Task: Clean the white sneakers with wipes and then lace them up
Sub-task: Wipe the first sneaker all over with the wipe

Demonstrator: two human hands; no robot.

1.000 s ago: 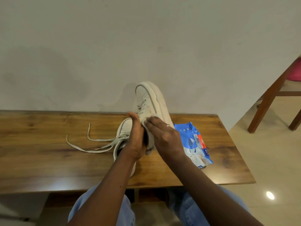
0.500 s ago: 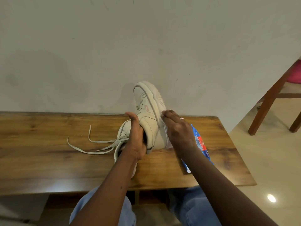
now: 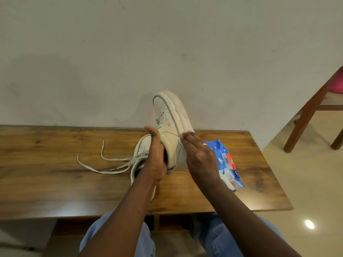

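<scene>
A white sneaker stands toe-up above the wooden table. My left hand grips it at the heel opening, fingers inside the collar. My right hand presses a white wipe against the sneaker's sole edge; only a small corner of the wipe shows by the fingertips. The second white sneaker lies on the table behind my left hand, mostly hidden. Its loose laces trail to the left.
A blue pack of wipes lies on the table right of my right hand. The wall stands right behind the table. A wooden chair is on the tiled floor at the far right. My knees in blue jeans are under the table's front edge.
My right hand moved from the sneaker's upper to its sole edge with the wipe. The sneaker turned a little, so its sole side faces right. The wipes pack is uncovered again.
</scene>
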